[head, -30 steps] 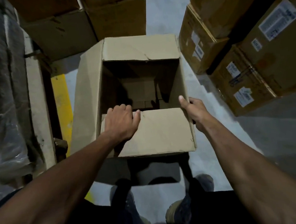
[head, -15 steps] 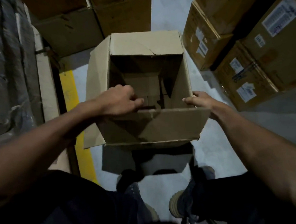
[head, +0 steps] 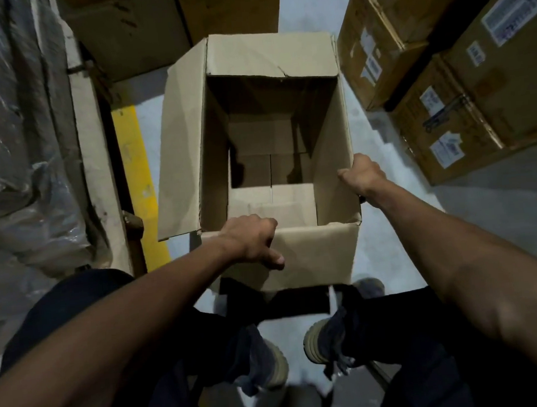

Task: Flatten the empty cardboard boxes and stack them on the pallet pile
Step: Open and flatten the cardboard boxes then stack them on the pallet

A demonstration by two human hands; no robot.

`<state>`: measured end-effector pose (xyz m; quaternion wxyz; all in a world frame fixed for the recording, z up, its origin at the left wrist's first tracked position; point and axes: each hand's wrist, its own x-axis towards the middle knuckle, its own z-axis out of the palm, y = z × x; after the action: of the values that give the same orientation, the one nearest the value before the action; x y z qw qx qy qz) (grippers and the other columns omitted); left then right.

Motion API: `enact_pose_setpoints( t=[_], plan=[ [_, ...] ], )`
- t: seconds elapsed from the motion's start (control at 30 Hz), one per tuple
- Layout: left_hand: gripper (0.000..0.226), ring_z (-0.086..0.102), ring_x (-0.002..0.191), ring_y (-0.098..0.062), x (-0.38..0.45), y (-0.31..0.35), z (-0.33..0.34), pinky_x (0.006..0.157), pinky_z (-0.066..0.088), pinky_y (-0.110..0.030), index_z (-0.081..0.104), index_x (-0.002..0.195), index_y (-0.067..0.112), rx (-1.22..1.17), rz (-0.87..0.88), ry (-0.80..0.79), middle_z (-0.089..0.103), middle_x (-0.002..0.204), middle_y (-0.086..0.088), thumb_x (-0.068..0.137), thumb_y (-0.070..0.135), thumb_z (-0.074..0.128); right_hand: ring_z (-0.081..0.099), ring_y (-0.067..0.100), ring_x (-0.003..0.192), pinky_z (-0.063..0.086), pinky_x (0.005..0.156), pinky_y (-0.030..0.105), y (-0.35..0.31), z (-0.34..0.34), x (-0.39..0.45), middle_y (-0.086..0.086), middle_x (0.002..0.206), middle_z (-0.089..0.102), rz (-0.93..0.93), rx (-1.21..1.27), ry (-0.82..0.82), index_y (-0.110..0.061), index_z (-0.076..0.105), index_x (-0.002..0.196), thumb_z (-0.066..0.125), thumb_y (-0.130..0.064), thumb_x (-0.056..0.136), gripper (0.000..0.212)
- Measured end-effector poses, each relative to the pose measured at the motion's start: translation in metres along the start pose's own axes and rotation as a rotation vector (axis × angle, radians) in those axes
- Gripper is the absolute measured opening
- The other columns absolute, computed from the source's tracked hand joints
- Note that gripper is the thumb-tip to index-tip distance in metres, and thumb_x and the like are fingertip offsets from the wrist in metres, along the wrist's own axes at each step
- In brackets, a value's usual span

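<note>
Sealed cartons [head: 461, 72] bearing white labels [head: 446, 150] are stacked at the right, on the grey concrete floor [head: 490, 207]; further brown cartons [head: 165, 23] stand at the top; a yellow floor stripe [head: 138, 180] runs along the left; plastic-wrapped goods [head: 14, 132] occupy the left edge, beside a pale upright board [head: 95, 171]; two shoes [head: 326, 342] stand on the floor below.

Left hand [head: 250, 239] fingers hidden inside open box [head: 277, 260], labelled cartons [head: 463, 94] cropped right
</note>
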<state>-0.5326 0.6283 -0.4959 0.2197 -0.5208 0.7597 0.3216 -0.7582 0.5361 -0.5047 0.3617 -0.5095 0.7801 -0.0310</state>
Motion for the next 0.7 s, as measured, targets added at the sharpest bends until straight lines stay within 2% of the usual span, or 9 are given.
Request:
enact_pose_setpoints(
  t=[0.1,0.17,0.27,0.33,0.43,0.53,0.6,0.7],
  plan=[
    [0.04,0.051,0.085,-0.017,-0.003,-0.002,0.009,0.07,0.037,-0.031,0.047,0.094,0.025,0.072,0.018,0.109,0.059,0.097,-0.001,0.088,0.062,0.06,0.057,0.039,0.112,0.057,0.085,0.049,-0.001,0.004,-0.005,0.017,0.128,0.056,-0.008,0.013,0.018,-0.011,0.047,0.133,0.053,-0.025,0.102,0.034],
    [0.036,0.054,0.085,-0.021,-0.005,-0.004,0.014,0.072,0.04,-0.032,0.053,0.097,0.024,0.093,0.038,0.171,0.062,0.098,-0.003,0.093,0.06,0.055,0.058,0.039,0.111,0.057,0.085,0.048,-0.003,0.004,-0.009,0.017,0.128,0.057,-0.009,0.039,0.011,-0.011,0.048,0.133,0.052,-0.022,0.103,0.033],
    [0.026,0.061,0.097,-0.026,-0.012,-0.007,0.016,0.077,0.042,-0.033,0.063,0.109,0.023,0.134,0.057,0.206,0.067,0.106,-0.006,0.097,0.044,0.056,0.059,0.038,0.105,0.057,0.08,0.047,-0.004,0.007,-0.019,0.015,0.122,0.057,0.001,0.071,-0.022,-0.011,0.049,0.129,0.052,-0.02,0.103,0.028],
    [0.022,0.061,0.102,-0.027,-0.022,-0.009,0.019,0.078,0.04,-0.031,0.064,0.113,0.023,0.159,0.072,0.164,0.067,0.112,-0.008,0.098,0.037,0.055,0.06,0.038,0.103,0.059,0.081,0.049,0.0,0.011,-0.032,0.014,0.115,0.056,0.026,0.086,-0.063,-0.011,0.049,0.121,0.054,-0.018,0.102,0.02],
    [0.026,0.06,0.103,-0.028,-0.04,-0.009,0.026,0.074,0.034,-0.029,0.063,0.11,0.022,0.215,0.082,0.043,0.064,0.114,-0.008,0.095,0.042,0.059,0.06,0.038,0.099,0.059,0.081,0.053,0.009,0.023,-0.054,0.014,0.111,0.057,0.068,0.063,-0.108,-0.013,0.048,0.108,0.058,-0.018,0.099,0.014],
    [0.033,0.059,0.1,-0.028,-0.05,-0.005,0.031,0.074,0.037,-0.03,0.062,0.108,0.018,0.234,0.075,-0.125,0.062,0.112,-0.01,0.09,0.046,0.065,0.061,0.036,0.097,0.06,0.077,0.049,0.011,0.036,-0.071,0.014,0.109,0.058,0.062,-0.003,-0.123,-0.014,0.049,0.108,0.06,-0.02,0.097,0.017],
    [0.038,0.058,0.096,-0.026,-0.051,-0.003,0.029,0.074,0.038,-0.031,0.062,0.111,0.017,0.239,0.068,-0.174,0.062,0.111,-0.009,0.087,0.045,0.069,0.059,0.033,0.093,0.059,0.071,0.042,0.007,0.038,-0.078,0.012,0.106,0.057,0.051,-0.054,-0.115,-0.014,0.048,0.109,0.059,-0.021,0.097,0.017],
    [0.041,0.057,0.092,-0.023,-0.049,-0.007,0.025,0.075,0.043,-0.031,0.062,0.117,0.016,0.171,0.056,-0.22,0.064,0.113,-0.007,0.085,0.041,0.07,0.059,0.031,0.092,0.057,0.076,0.041,0.003,0.038,-0.082,0.011,0.104,0.057,0.049,-0.095,-0.073,-0.013,0.049,0.11,0.058,-0.025,0.096,0.02]
  ],
)
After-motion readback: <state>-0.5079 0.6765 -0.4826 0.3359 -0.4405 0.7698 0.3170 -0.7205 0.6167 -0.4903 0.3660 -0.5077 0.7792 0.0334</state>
